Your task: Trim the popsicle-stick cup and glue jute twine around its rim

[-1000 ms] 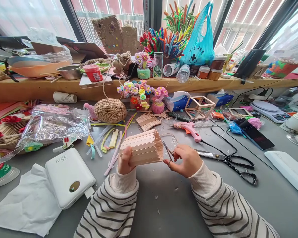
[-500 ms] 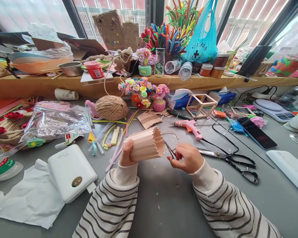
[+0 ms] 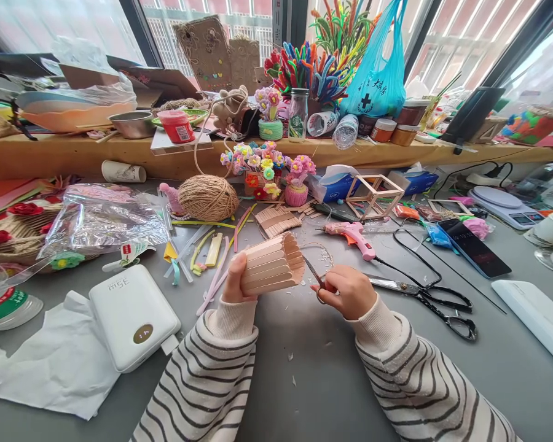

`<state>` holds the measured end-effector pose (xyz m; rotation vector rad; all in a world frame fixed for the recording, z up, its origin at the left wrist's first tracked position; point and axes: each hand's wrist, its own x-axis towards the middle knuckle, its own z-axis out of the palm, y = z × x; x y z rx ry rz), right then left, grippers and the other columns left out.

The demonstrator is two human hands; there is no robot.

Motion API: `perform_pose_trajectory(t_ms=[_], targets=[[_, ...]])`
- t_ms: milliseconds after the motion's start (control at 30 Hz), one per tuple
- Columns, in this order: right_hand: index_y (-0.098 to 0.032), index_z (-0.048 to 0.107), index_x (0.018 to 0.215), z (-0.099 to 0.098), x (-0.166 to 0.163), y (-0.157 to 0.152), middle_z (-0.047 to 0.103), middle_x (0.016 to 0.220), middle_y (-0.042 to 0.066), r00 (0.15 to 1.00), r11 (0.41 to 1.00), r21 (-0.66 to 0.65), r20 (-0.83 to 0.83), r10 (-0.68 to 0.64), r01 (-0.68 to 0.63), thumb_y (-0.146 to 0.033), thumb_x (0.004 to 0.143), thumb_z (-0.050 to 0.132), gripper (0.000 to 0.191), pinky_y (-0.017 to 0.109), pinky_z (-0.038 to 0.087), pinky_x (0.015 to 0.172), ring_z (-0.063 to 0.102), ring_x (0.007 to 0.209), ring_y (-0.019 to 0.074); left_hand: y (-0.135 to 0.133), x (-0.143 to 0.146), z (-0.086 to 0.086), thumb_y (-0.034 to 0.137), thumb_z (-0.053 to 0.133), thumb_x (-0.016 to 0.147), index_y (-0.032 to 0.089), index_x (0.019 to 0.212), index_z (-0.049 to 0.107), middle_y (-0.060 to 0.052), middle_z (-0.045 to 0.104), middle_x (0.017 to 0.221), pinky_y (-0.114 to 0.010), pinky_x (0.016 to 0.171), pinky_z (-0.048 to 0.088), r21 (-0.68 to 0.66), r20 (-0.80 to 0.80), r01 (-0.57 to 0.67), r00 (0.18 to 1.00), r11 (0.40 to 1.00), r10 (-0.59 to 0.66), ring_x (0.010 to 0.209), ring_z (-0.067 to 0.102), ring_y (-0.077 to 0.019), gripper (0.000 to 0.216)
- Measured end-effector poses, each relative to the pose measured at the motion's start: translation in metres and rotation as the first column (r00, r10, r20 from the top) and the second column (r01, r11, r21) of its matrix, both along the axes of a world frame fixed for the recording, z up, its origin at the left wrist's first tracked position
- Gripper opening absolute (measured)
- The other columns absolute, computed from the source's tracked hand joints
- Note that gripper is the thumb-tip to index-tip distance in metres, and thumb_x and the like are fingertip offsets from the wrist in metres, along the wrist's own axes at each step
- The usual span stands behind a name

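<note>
pink glue gun (image 3: 350, 231) beyond small scissors (image 3: 319, 280)

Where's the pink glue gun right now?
In the head view, the pink glue gun lies on the grey table, right of centre, just beyond the right hand and the big black-handled scissors.

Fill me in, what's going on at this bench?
A person's left hand holds a pale wooden-stick cup tipped sideways, its scalloped open rim facing the right hand. That hand holds small metal scissors, tips close to the rim; whether they touch is unclear. Small white scraps lie on the grey table. Beyond, a pink glue gun and large black-handled scissors lie unheld.
</note>
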<state>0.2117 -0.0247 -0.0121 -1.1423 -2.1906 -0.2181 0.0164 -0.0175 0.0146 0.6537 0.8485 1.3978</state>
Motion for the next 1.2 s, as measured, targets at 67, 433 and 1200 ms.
perform_pose_trajectory(t_ms=[67,433,1200], targets=[[-0.019,0.045,0.046,0.0,0.0,0.0,0.049,0.046,0.0,1.0,1.0,0.002,0.003,-0.007,0.007,-0.036,0.083,0.045,0.041,0.022,0.031,0.049,0.041,0.046,0.0097,0.0,0.0,0.001,0.054,0.055,0.066,0.009,0.092,0.062,-0.012,0.069,0.083,-0.033,0.064,0.051,0.002,0.006,0.006,1.0,1.0,-0.006,0.071,0.065,-0.0243,0.052],[-0.018,0.042,0.044,0.008,-0.002,-0.008,0.046,0.046,-0.003,0.994,0.963,-0.269,-0.104,-0.018,-0.01,-0.046,0.072,0.057,0.043,0.022,0.028,0.048,0.039,0.047,0.0078,-0.001,-0.002,0.006,0.046,0.059,0.067,0.013,0.087,0.062,-0.006,0.069,0.078,-0.028,0.06,0.051,-0.126,0.069,-0.045,0.996,0.991,0.054,0.066,0.064,-0.0188,0.038],[-0.019,0.043,0.041,0.001,-0.002,-0.005,0.046,0.044,-0.002,0.997,0.994,-0.073,-0.011,-0.076,0.075,-0.036,0.072,0.055,0.037,0.022,0.028,0.046,0.039,0.044,0.0079,-0.001,0.005,0.006,0.046,0.055,0.067,0.01,0.086,0.066,-0.01,0.069,0.075,-0.03,0.058,0.05,0.0,0.006,0.033,0.999,0.999,-0.033,0.064,0.063,-0.0214,0.042]])
